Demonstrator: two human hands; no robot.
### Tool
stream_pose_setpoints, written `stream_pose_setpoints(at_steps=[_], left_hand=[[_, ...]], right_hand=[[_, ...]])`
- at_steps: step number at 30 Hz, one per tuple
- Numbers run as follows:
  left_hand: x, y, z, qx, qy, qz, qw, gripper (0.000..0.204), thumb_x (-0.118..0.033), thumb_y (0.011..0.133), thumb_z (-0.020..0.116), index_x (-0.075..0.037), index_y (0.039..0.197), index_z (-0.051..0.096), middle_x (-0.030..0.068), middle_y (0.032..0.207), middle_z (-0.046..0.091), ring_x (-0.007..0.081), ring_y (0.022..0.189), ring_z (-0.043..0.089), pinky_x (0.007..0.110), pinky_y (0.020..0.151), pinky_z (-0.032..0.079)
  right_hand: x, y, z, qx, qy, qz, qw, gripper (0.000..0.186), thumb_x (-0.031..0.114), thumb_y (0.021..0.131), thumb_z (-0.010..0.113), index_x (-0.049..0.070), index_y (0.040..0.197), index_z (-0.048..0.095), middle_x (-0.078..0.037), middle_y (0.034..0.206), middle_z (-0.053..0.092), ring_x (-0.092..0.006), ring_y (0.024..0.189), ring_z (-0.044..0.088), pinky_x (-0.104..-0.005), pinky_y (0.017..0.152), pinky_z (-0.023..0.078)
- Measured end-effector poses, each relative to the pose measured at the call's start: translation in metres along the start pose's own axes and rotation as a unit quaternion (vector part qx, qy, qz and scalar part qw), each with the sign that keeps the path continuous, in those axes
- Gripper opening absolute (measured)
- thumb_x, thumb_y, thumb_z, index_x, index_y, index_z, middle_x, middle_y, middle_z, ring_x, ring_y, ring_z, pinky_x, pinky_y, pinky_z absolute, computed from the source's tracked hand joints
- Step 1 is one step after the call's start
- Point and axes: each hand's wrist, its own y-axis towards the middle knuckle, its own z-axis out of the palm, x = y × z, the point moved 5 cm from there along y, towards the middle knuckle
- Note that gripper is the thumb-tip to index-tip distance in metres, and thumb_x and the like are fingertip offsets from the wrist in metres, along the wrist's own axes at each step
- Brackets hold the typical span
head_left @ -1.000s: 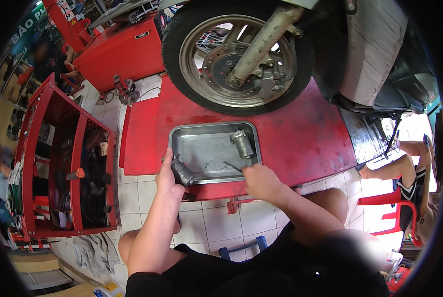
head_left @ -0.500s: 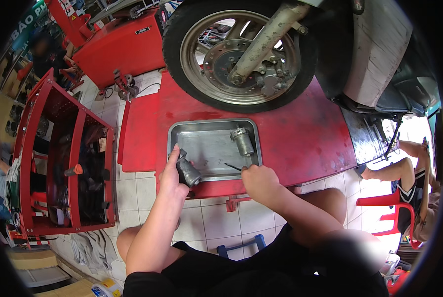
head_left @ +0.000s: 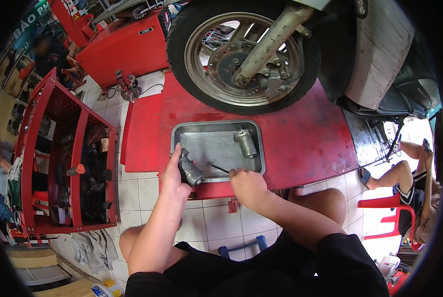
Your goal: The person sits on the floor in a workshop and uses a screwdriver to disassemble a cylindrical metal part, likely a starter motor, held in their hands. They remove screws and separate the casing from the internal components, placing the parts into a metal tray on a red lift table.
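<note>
Over tray, held cylinder, dull grey

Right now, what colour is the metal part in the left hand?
The metal part is dull grey; head view shows it.

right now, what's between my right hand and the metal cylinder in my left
Head view: a dark rod, held in the right hand, over the tray.

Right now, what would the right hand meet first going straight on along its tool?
Probably a small dark piece at the tip of the tool, then the metal cylinder in the left hand; depth is unclear, so it might pass above either.
</note>
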Motion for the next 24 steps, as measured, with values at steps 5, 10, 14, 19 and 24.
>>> stream_pose_setpoints(at_steps=[5,10,14,19,24], left_hand=[[0.0,0.003,-0.002,0.008,-0.012,-0.005,1.0,0.037,-0.036,0.079,0.084,-0.011,0.097,0.063,0.0044,0.085,0.063,0.0199,0.072,0.061,0.039,0.062,0.053],[0.0,0.004,-0.001,0.005,-0.021,-0.005,1.0,0.036,-0.036,0.079,0.084,-0.011,0.097,0.063,0.004,0.085,0.063,0.0196,0.071,0.061,0.036,0.062,0.054],[-0.003,-0.003,0.002,0.011,-0.01,-0.006,1.0,0.035,-0.034,0.08,0.083,-0.011,0.097,0.062,0.004,0.085,0.062,0.02,0.07,0.061,0.036,0.062,0.055],[-0.007,0.001,0.0,0.026,-0.028,0.01,0.999,0.035,-0.033,0.081,0.082,-0.011,0.098,0.061,0.0044,0.087,0.062,0.0204,0.071,0.061,0.036,0.063,0.055],[-0.008,-0.001,-0.002,0.021,-0.024,0.016,0.999,0.035,-0.033,0.081,0.082,-0.011,0.099,0.061,0.0053,0.088,0.063,0.0215,0.071,0.061,0.037,0.064,0.054]], right_hand=[[0.005,0.001,-0.01,0.006,0.041,-0.019,0.999,0.025,0.008,0.083,0.062,-0.003,0.105,0.063,-0.016,0.097,0.069,-0.0298,0.084,0.073,-0.0367,0.068,0.06],[-0.009,0.012,-0.012,-0.025,0.039,0.015,0.999,0.03,0.005,0.079,0.065,-0.004,0.108,0.062,-0.016,0.098,0.067,-0.0296,0.086,0.072,-0.037,0.071,0.06],[-0.01,0.018,0.003,-0.028,0.032,0.01,0.999,0.036,0.003,0.076,0.069,-0.004,0.11,0.061,-0.016,0.102,0.066,-0.0284,0.092,0.07,-0.037,0.073,0.06],[-0.008,0.018,0.002,-0.009,0.044,0.017,0.999,0.035,0.004,0.077,0.067,-0.003,0.11,0.061,-0.017,0.105,0.065,-0.0297,0.095,0.069,-0.0375,0.075,0.06],[-0.006,0.013,0.003,-0.005,0.059,-0.025,0.998,0.03,0.004,0.08,0.063,-0.001,0.109,0.062,-0.017,0.102,0.063,-0.0307,0.092,0.069,-0.0389,0.074,0.06]])
